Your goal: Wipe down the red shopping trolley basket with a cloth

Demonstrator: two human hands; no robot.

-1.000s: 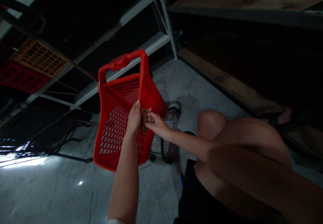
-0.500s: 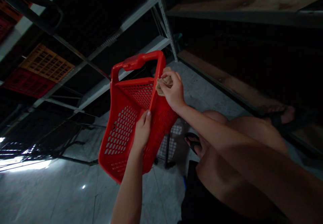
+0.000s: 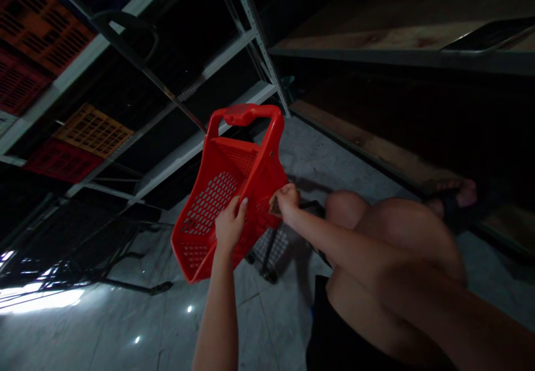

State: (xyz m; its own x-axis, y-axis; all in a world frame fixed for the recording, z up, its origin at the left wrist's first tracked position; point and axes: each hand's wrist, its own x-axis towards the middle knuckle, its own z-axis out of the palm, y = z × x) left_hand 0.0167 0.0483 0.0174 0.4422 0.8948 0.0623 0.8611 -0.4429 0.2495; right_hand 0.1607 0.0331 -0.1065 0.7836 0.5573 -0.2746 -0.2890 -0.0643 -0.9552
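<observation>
Between both hands [image 3: 230, 225] [image 3: 288, 199]; red basket's side [image 3: 258, 206].

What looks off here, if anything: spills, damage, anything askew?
Nothing clearly stands out. The red basket, with the left hand on its rim and a brown cloth in the right hand, shows no obvious break. It looks tilted, but the shelving slants too, so probably camera angle. No spill is visible.

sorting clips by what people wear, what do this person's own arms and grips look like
The left grip and right grip are bare hands without gloves. The left forearm and right forearm are bare too, with no sleeve, watch or cable showing. Too dim to tell small markings or rings.
</observation>
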